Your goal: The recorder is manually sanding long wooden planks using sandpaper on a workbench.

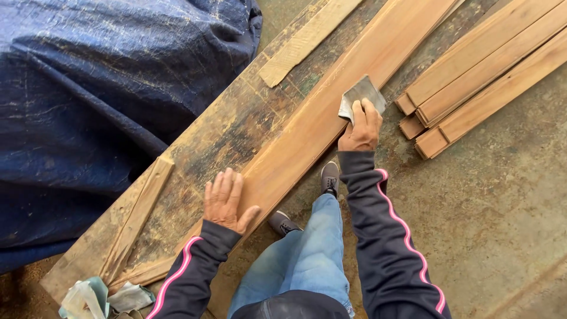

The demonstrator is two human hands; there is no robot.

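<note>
A long reddish wooden plank (331,100) lies diagonally on a worn workbench (224,130). My right hand (361,127) presses a grey sheet of sandpaper (361,94) against the plank's near edge. My left hand (225,202) lies flat with fingers spread on the lower part of the plank, holding it down. Both arms wear dark sleeves with a pink stripe.
A blue tarpaulin (100,100) covers a bulk at the left. Several planks (478,77) are stacked on the concrete floor at the right. A thin wood strip (139,218) and a pale offcut (301,41) lie on the bench. Crumpled rags (97,298) sit at bottom left.
</note>
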